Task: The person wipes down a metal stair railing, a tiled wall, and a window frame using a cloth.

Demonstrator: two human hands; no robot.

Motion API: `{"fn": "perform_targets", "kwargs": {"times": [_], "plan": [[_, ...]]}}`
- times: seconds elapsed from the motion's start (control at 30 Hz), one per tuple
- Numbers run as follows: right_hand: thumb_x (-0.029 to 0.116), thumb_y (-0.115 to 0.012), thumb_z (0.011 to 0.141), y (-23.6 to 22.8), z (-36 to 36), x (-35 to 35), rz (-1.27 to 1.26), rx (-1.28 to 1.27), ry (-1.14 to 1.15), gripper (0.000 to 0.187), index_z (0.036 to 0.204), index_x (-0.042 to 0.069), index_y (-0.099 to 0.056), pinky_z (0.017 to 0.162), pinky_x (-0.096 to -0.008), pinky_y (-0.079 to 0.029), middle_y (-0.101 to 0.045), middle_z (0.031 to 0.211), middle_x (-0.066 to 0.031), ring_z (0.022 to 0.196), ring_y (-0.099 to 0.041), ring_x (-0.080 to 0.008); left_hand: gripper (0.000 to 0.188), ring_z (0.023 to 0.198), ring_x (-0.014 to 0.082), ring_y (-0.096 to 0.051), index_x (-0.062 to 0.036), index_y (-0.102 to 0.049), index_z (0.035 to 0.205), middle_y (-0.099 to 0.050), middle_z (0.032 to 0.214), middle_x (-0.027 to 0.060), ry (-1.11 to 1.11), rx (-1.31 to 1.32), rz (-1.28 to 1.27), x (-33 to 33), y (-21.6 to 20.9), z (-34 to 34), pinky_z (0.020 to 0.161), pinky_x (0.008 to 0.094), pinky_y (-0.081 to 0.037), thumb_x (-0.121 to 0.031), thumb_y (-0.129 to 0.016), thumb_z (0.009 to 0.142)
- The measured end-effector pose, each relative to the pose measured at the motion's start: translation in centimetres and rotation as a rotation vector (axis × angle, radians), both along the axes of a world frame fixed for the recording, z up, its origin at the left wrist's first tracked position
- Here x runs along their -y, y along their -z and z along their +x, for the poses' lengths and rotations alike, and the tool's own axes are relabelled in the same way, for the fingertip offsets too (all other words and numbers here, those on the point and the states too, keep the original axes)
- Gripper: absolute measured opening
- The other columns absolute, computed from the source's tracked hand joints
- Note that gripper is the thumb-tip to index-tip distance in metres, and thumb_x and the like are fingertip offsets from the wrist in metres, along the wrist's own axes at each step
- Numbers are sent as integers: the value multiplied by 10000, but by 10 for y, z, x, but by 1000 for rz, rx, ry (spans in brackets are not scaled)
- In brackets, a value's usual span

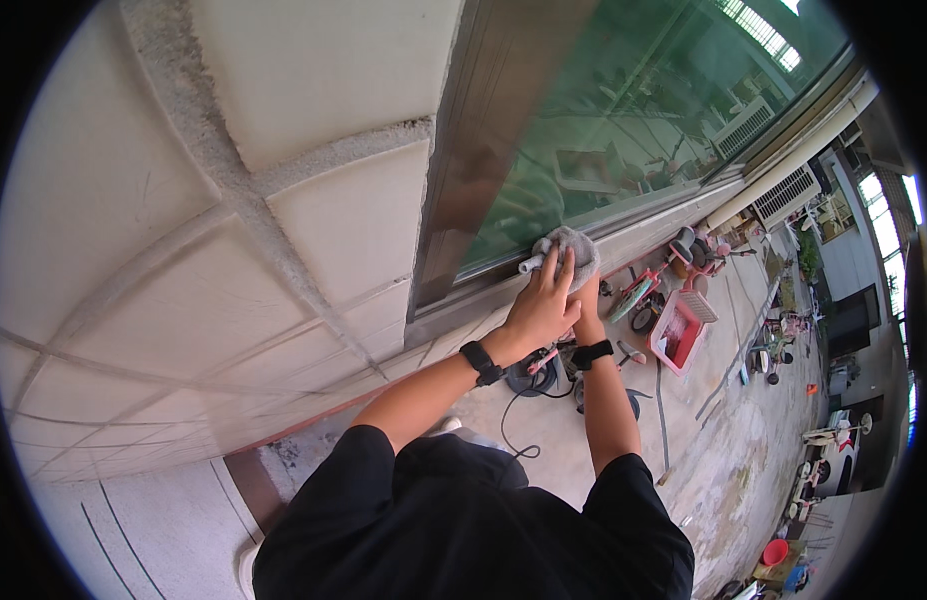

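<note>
A bunched grey cloth (pixel 580 250) is pressed at the lower edge of the window frame (pixel 608 238), by the green-tinted glass (pixel 623 140). My left hand (pixel 539 312) lies over the cloth with its fingers stretched along it, gripping it against the frame. A pale, rolled-looking end (pixel 530 264) pokes out to the left of those fingertips; I cannot make out whether it belongs to the cloth. Close behind, my right hand (pixel 589 305) reaches up to the cloth's underside, its fingers hidden by the cloth and my left hand. Each wrist wears a black band.
Large pale wall tiles (pixel 333 220) fill the left side. Below the window, on the concrete floor, lie a red-pink basket (pixel 680 330), a child's ride-on toy (pixel 643 290) and a dark cable (pixel 513 420). An air-conditioner unit (pixel 786 193) sits farther along the wall.
</note>
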State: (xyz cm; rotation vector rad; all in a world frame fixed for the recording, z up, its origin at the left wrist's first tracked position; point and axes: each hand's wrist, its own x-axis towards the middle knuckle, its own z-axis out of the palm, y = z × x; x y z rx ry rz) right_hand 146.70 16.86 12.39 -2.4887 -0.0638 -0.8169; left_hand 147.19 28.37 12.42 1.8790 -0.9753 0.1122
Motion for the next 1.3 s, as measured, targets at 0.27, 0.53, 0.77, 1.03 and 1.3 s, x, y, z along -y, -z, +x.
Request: {"fn": "perform_targets", "kwargs": {"times": [0.27,0.53,0.77,1.03,1.3], "plan": [[157,-666,698,7,-6,-37,184,-199,-165,347,1024,47,-619,800,-374,-474,-613,1019,-168,917,-587,-346,790,1230,447,-326,38,-210,1375,-219,1384,284,-68,9,-33,-66,6,-20,984,442,-348,-227,-644,770],[201,-633,745,-18,-29,-82,469,-306,-589,640,1303,15,-381,1062,-425,-207,-354,1360,-185,1275,-296,-368,741,1277,444,-251,3,-231,1386,-182,1407,279,-144,93,-163,-100,-10,-28,1029,458,-271,-233,-609,794],[242,-616,763,-60,-15,-88,127,125,-432,607,1289,23,-406,1063,-472,-168,-208,1423,-196,1318,-164,-399,717,1262,454,-269,15,-259,1375,-196,1392,306,-138,287,-354,-82,-62,-9,1021,472,-266,-301,-569,811],[245,-619,761,-72,20,-54,35,379,-150,606,1286,23,-410,1065,-472,-161,-200,1425,-196,1318,-161,-401,770,1228,442,-328,-27,-261,1381,-212,1410,260,-46,345,-323,-32,-81,21,987,463,-328,-222,-647,745],[247,-622,760,-11,9,-69,115,308,-140,606,1283,24,-414,1066,-473,-154,-192,1427,-195,1317,-159,-402,728,1058,371,-507,-18,-300,1354,-261,1403,209,-23,301,-47,-32,-13,17,866,398,-448,-208,-645,742]]}}
